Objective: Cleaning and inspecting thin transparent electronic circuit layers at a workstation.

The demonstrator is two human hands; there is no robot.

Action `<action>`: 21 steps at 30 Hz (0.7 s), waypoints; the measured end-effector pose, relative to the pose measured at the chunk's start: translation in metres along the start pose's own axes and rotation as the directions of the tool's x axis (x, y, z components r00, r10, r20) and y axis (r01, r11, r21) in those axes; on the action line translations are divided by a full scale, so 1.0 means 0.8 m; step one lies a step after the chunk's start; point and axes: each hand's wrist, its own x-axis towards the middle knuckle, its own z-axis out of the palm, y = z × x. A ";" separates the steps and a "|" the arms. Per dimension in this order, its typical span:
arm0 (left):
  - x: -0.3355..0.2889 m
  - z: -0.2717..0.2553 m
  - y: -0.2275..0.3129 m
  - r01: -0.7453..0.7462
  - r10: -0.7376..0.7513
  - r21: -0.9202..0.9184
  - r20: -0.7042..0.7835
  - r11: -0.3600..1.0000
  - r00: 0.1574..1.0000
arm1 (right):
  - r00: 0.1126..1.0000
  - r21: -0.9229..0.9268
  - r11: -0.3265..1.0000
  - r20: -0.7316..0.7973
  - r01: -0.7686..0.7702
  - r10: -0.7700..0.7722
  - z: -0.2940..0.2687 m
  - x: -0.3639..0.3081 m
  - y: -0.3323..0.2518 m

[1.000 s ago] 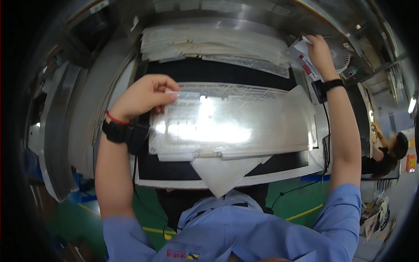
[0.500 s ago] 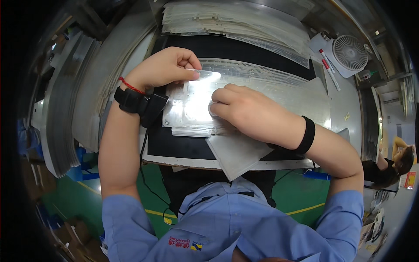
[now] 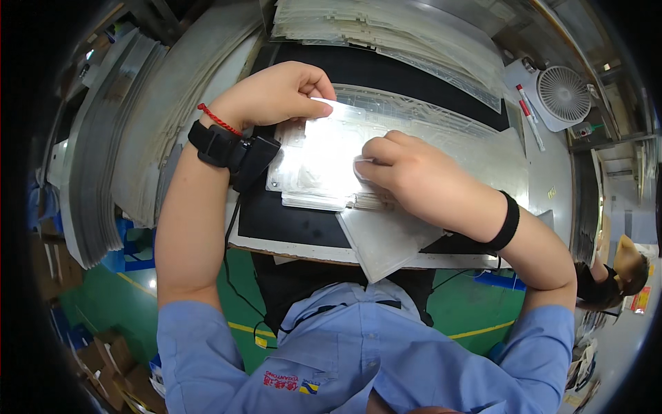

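My left hand (image 3: 286, 90) pinches the far left corner of a clear, glossy plastic sheet (image 3: 334, 148) between thumb and fingers. Strong glare whitens much of that sheet, which lies over a stack of similar clear plates (image 3: 314, 201). On the sheet's right part rests my right hand (image 3: 424, 176), its fingers closed on a small white piece (image 3: 360, 168). Most of this piece is hidden, so its kind cannot be made out. Under my right wrist, a translucent flat sheet (image 3: 386, 241) sticks out over the table's front edge.
More clear plates (image 3: 386, 27) are piled at the back of the black mat (image 3: 296, 226). Tall stacks of sheets (image 3: 89, 159) stand at the left. A white fan (image 3: 562, 96) and red-and-white markers (image 3: 529, 110) lie at the right. Another person (image 3: 614, 276) is at the far right.
The whole scene has shifted slightly in view. My left hand keeps its pinch on the corner. My right hand has moved slightly over the sheet, still closed on the white piece.
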 end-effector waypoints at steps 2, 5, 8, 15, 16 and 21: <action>0.000 0.001 0.001 0.014 -0.014 0.005 -0.011 1.000 1.000 | 1.000 0.034 0.999 -0.013 -0.016 0.017 0.001 0.002 0.001; 0.001 -0.001 -0.003 0.018 -0.017 -0.029 0.018 0.999 1.000 | 1.000 0.091 0.996 -0.022 -0.015 0.017 0.002 0.009 -0.009; -0.001 -0.003 -0.001 0.019 -0.018 -0.036 0.022 0.999 1.000 | 0.991 0.373 0.921 0.026 0.113 -0.132 0.001 0.006 -0.021; -0.005 -0.012 -0.002 -0.011 0.019 -0.073 0.105 0.997 0.994 | 0.997 0.530 0.847 -0.054 -0.023 0.060 -0.019 -0.041 -0.065; -0.007 -0.014 0.002 -0.011 0.024 -0.085 0.151 0.996 0.988 | 0.991 0.512 0.857 -0.079 -0.055 0.110 -0.021 -0.046 -0.066; -0.001 -0.019 -0.012 -0.088 0.094 -0.111 0.057 0.990 0.994 | 0.949 0.449 0.879 -0.177 -0.159 0.262 -0.034 -0.084 -0.063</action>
